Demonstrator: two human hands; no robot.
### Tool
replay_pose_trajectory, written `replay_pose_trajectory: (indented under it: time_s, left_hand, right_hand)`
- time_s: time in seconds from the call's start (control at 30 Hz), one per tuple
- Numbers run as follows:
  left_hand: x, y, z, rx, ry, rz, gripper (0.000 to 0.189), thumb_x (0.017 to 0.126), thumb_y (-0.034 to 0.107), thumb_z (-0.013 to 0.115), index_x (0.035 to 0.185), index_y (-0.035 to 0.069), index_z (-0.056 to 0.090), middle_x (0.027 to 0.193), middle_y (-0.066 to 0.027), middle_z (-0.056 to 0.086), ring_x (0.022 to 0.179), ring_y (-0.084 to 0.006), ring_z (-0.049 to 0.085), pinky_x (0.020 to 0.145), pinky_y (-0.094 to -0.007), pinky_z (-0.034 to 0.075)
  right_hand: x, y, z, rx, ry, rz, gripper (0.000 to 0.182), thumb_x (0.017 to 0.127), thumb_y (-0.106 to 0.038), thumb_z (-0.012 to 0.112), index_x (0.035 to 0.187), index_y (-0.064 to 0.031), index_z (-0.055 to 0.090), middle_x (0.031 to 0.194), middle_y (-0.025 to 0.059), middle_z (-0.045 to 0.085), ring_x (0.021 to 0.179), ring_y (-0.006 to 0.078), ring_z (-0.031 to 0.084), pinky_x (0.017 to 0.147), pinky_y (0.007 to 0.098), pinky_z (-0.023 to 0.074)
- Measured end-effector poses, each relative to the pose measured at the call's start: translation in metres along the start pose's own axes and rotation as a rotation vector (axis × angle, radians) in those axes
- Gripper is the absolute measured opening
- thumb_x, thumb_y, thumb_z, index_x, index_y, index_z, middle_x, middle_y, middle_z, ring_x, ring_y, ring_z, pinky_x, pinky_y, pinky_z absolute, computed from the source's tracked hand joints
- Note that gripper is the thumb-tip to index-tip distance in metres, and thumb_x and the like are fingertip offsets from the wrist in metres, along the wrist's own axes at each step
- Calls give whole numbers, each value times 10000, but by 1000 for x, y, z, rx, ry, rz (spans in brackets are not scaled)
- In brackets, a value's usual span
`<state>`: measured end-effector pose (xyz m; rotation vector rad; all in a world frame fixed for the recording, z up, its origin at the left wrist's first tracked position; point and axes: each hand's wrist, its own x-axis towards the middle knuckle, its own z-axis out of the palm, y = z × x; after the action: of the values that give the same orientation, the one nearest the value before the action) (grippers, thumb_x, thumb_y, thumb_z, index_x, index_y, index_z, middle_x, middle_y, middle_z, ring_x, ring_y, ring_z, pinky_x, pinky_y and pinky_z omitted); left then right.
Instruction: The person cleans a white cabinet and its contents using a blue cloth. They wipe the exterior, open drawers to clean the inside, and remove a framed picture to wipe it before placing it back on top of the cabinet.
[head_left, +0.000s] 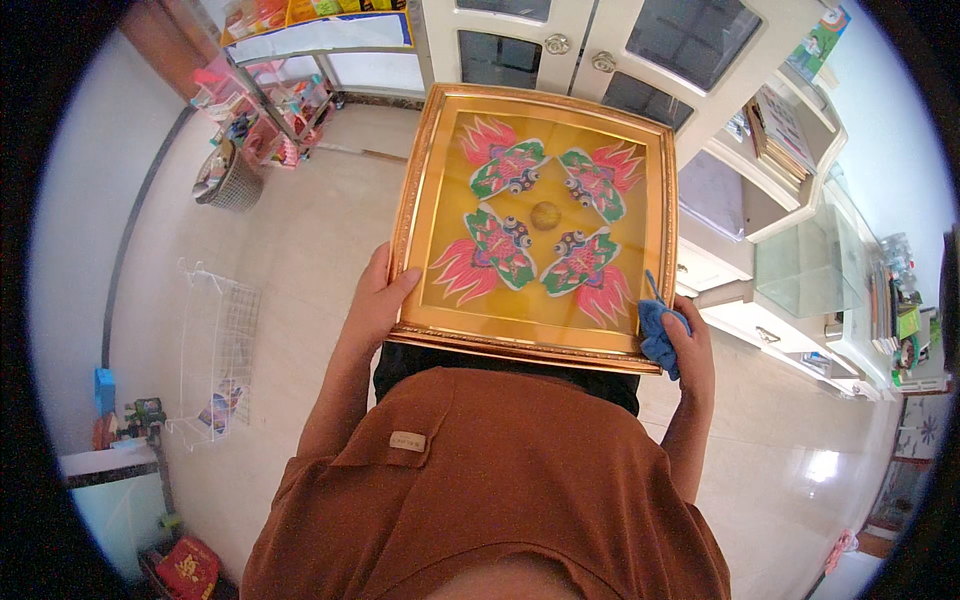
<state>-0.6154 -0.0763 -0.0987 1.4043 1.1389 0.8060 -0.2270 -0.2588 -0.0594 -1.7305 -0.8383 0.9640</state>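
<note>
A framed picture (544, 247) with a gilt, moulded frame is held in front of my body. Under its glass, several pink and green goldfish figures circle a round motif on a gold ground. My left hand (382, 296) grips the frame's left edge near the lower corner, thumb on the front. At the lower right edge, my right hand (694, 345) clasps a crumpled blue cloth (658, 341) against the frame. The fingers of both hands are partly hidden behind the frame.
White cabinet doors (517, 22) with dark panes stand ahead. To the right runs a white shelf unit (795, 195) with drawers and books. A wicker basket (234, 180), a metal rack (281, 112) and a white wire rack (225, 345) occupy the left side.
</note>
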Motion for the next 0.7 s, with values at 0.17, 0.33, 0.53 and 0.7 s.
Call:
replay_pose_trajectory:
  time_s: [0.17,0.33,0.53,0.7]
  left_hand:
    - [-4,6,5,24,45,-4,437,946,150,565,1342,-3,460,1197,-105,603,1091,-181,566,974,-329,447]
    - [-11,15,9,15,76,30,409,948,141,562,1319,-6,478,1173,-102,606,1070,-174,571,961,-320,452]
    - [-16,13,10,-121,71,39,395,956,136,576,1297,-30,467,1118,-93,619,1020,-136,580,911,-290,469]
    - [-18,9,11,-65,120,122,373,952,128,575,1279,-25,482,1104,-83,619,1006,-127,575,892,-282,469]
  right_hand:
    - [3,8,-1,39,-11,2,444,873,-330,655,1174,-12,579,946,70,625,800,132,607,684,259,520]
    - [0,14,-2,131,-12,-8,413,856,-289,669,1153,-20,569,946,62,620,808,129,605,702,265,518]
    - [-4,17,-4,149,7,-56,377,854,-201,663,1167,-13,567,954,70,616,809,136,606,703,275,525]
    - [-8,16,-3,111,35,-74,345,850,-172,669,1140,-15,567,939,66,616,794,132,612,679,270,534]
